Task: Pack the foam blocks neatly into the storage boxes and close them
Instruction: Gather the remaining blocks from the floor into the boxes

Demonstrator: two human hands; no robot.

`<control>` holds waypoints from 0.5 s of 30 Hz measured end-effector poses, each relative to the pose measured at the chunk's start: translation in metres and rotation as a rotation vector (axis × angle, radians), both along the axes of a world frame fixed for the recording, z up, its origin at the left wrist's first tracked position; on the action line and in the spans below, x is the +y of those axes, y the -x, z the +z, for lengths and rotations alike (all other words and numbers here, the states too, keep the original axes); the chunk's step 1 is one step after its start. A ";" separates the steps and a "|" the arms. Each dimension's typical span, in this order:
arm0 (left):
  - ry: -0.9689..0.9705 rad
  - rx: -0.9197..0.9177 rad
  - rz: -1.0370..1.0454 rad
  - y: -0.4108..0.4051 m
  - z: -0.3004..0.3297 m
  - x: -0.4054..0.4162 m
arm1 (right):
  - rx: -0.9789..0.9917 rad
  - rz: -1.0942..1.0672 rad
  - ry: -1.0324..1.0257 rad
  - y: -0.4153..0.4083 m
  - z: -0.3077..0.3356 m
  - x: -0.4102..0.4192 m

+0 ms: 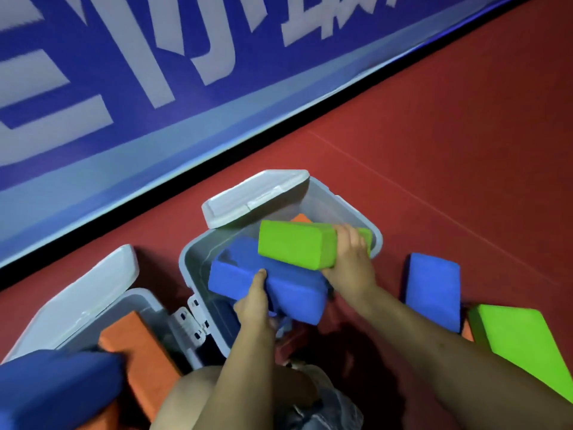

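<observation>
While our right hand (350,259) curls around the end of a green foam block (297,245), we hold that block over the open grey storage box (198,268) in the middle of the red floor (434,150). Our left hand (254,302) grips a blue foam block (245,280) with the thumb on top, and this block leans on the box's near rim. The box's lid (254,197) is tipped up at the back. An orange block (301,217) peeks out inside. A second box (145,301) on the left is open too, with an orange block (136,342) sticking out. Another blue block (432,290) and a green block (524,342) lie on the floor to the right.
</observation>
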State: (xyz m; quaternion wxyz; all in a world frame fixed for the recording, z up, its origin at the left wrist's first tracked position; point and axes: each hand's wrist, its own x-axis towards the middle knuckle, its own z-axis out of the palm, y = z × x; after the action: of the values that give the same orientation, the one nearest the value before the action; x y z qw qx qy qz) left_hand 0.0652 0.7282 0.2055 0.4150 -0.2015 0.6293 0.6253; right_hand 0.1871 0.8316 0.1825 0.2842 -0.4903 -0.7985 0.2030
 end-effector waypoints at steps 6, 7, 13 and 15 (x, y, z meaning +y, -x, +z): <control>-0.077 -0.102 -0.004 0.007 -0.007 0.001 | -0.069 0.222 0.269 0.022 -0.017 0.011; -0.100 -0.131 -0.025 0.007 -0.007 0.002 | -0.078 0.282 0.336 0.021 -0.018 0.013; -0.123 -0.098 -0.261 -0.015 -0.007 0.018 | 0.047 0.115 0.475 -0.030 -0.051 0.002; -0.154 -0.127 -0.418 -0.037 -0.010 0.024 | 0.062 -0.026 0.487 -0.065 -0.071 -0.006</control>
State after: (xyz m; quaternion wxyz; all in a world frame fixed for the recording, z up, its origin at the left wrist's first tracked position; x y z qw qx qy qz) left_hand 0.1026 0.7518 0.1958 0.5884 -0.0733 0.5805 0.5580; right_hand 0.2517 0.8257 0.1114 0.1847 -0.5482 -0.7105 0.4008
